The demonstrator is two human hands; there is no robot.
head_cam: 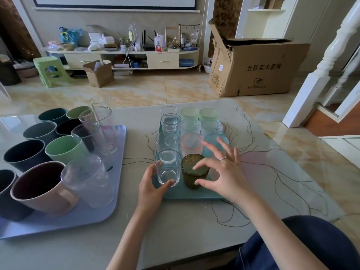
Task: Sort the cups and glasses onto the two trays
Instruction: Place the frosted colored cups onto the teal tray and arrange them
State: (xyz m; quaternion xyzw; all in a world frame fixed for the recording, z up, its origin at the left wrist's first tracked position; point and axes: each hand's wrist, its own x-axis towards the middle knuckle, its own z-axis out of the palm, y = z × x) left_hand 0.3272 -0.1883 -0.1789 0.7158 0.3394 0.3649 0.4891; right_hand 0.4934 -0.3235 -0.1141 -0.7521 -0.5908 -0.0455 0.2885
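A teal tray (pixel 187 193) in the middle of the table carries several glasses in rows. My left hand (pixel 151 184) grips the nearest clear glass (pixel 168 168) at the tray's front left. Beside it stands a dark green textured glass (pixel 194 170). My right hand (pixel 222 170) hovers over and beside that green glass with fingers spread, holding nothing. Behind stand a pink glass (pixel 191 142) and a blue glass (pixel 216 141). A lavender tray (pixel 81 217) on the left carries several mugs, among them a pink mug (pixel 44 189), and clear plastic cups (pixel 87 178).
The pale table top (pixel 272 172) has a drawn line pattern and ends at the right above a marble floor. A large cardboard box (pixel 259 69) stands on the floor behind. My knee in dark jeans (pixel 303 248) is at the lower right.
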